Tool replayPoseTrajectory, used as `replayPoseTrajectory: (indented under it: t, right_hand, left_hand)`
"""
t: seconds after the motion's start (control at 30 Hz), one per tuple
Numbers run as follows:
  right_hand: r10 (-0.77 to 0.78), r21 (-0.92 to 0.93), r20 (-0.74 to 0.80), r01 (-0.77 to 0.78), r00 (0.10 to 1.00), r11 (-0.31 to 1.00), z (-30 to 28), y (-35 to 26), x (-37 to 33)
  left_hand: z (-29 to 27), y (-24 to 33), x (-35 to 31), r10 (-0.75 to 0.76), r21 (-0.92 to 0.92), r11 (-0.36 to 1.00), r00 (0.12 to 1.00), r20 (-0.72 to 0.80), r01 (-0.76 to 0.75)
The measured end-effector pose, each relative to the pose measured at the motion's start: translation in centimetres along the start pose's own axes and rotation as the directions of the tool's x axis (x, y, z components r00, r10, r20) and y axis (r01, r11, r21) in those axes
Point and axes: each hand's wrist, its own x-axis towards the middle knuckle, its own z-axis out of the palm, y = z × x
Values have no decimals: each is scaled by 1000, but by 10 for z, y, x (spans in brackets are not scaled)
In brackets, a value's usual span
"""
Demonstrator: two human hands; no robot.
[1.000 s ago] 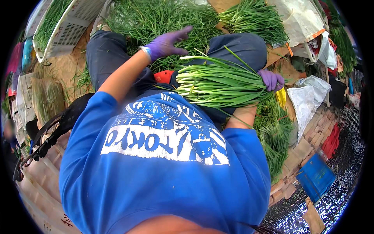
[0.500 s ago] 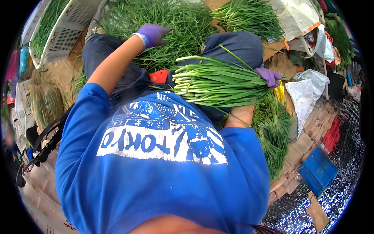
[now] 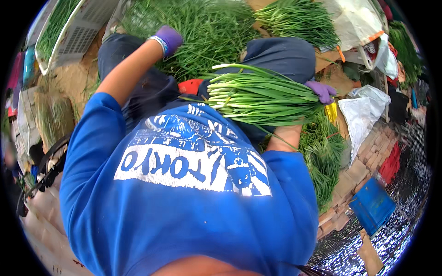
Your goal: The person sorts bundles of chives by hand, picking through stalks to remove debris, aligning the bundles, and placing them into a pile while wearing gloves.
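My right hand, in a purple glove, is closed round the leafy end of a thick bunch of garlic chives. The bunch lies across my right forearm and lap, its pale stem ends pointing left. One stalk sits apart along its upper edge. My left hand, also purple-gloved, is over the near left side of a large loose heap of chives in front of my legs. Its fingers are curled under, and what they hold, if anything, is hidden.
A neat pile of chives lies at the far right. More bundled greens lie beside my right arm. A white crate with greens stands far left. White plastic bags and a blue container are at right.
My left hand has drawn back toward the left, its outstretched fingers now curled. The right hand and its bunch have shifted very little.
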Motion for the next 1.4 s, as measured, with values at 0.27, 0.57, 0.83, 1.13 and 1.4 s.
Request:
replayPoseTrajectory:
  t: [0.27,0.57,0.83,1.13,1.4]
  right_hand:
    - [-28,-290,-38,16,999,957,11,-22,0]
    - [-591,-977,-197,-108,782,183,38,-85,-28]
    - [-790,-962,-179,65,587,266,66,-1,-7]
    - [-637,-923,-271,-9,722,384,35,-21,-6]
    - [-609,-921,-325,-96,723,377,17,-12,5]
  left_hand:
    - [8,88,-26,155,-839,-90,825,-543,-536]
    - [60,12,6,-383,-108,-879,824,-418,-464]
    - [-60,98,-21,181,-579,-795,839,-513,-183]
    - [-32,93,0,-30,-657,-618,849,-528,-431]
    - [4,56,-53,-35,-529,-799,901,-433,-285]
